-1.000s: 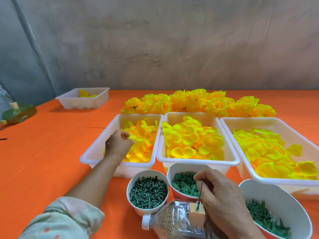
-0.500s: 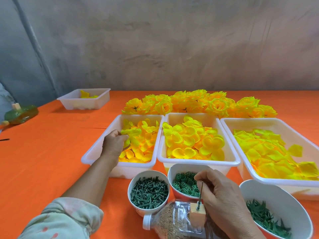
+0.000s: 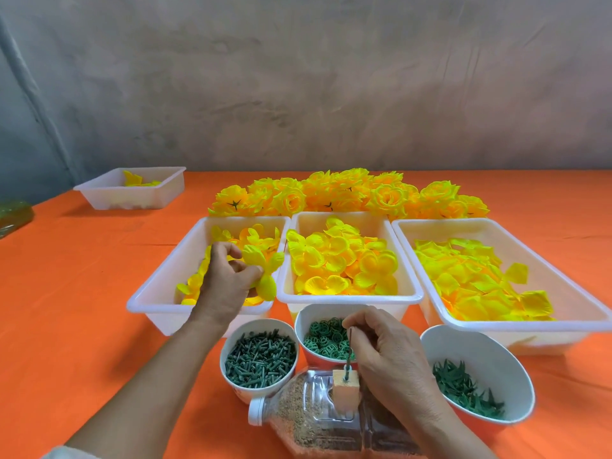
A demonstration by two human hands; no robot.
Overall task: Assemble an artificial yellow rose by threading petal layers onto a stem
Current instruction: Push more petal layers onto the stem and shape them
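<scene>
The left hand (image 3: 225, 279) pinches a yellow petal layer (image 3: 263, 271) above the left tray (image 3: 155, 293). The right hand (image 3: 387, 352) holds the thin stem (image 3: 348, 352), upright in a wooden block (image 3: 344, 387).

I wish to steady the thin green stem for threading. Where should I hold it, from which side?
Likely pinch the stem low on its shaft, above the wooden block, from the right: it stands upright, its tip must stay free, and the left hand holds the petal layer.
</scene>
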